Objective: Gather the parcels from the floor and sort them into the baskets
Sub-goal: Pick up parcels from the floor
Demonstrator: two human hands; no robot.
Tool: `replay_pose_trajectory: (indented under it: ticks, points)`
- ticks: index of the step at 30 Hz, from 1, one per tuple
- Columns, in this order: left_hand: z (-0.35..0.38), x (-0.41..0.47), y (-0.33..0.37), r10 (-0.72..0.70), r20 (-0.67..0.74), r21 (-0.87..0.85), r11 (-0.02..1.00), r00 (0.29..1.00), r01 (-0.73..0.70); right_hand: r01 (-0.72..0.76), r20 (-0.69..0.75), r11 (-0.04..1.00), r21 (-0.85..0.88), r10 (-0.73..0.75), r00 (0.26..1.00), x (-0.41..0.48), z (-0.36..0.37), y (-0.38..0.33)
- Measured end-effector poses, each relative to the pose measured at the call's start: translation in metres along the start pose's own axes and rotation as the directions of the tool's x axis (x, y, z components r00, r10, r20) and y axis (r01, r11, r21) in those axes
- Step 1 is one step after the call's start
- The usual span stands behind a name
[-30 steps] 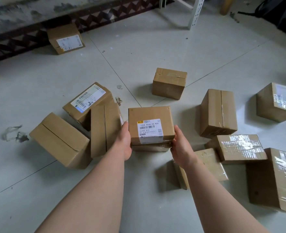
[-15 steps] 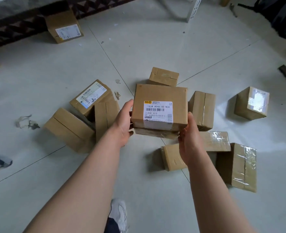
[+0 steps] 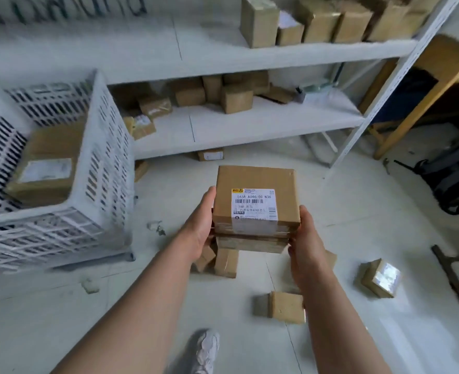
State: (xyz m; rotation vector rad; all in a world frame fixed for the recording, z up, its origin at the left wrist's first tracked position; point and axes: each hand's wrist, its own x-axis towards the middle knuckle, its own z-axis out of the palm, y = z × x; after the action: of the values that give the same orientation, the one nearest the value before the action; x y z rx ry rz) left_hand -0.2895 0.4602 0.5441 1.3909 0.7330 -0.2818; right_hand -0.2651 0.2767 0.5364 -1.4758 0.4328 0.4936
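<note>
a white slatted basket (image 3: 99, 147) at far left holds one labelled parcel (image 3: 45, 163), then the left hand (image 3: 200, 228) and right hand (image 3: 304, 238) each press a closed grip on opposite sides of two stacked parcels (image 3: 254, 209), held above loose boxes (image 3: 285, 306) on the floor.

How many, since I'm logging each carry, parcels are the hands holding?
2: labelled parcel on top, thinner parcel beneath, between left hand and right hand; another may hide.
</note>
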Motion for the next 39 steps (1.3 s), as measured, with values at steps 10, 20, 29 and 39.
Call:
replay_pose_trajectory:
  ticks: [10, 20, 29, 39]
  points:
    - [-0.152, -0.193, 0.139, 0.118, -0.272, -0.076, 0.987, 0.955, -0.144, 0.113, 0.293, 0.987, -0.111, -0.076, 0.953, -0.157, 0.15, -0.142]
    - [-0.348, -0.218, 0.172, 0.147, -0.383, -0.181, 0.956, 0.912, -0.23, 0.121, 0.492, 0.976, -0.183, -0.016, 0.87, -0.194, 0.354, -0.157]
    - [-0.47, -0.141, 0.156, -0.135, -0.228, -0.268, 0.961, 0.964, 0.071, -0.085, 0.389, 0.966, -0.242, 0.177, 0.904, -0.136, 0.469, -0.095]
    - [-0.499, -0.055, 0.108, -0.36, -0.25, -0.284, 0.915, 0.899, 0.287, -0.342, 0.293, 0.831, -0.438, 0.491, 0.82, -0.072, 0.495, -0.049]
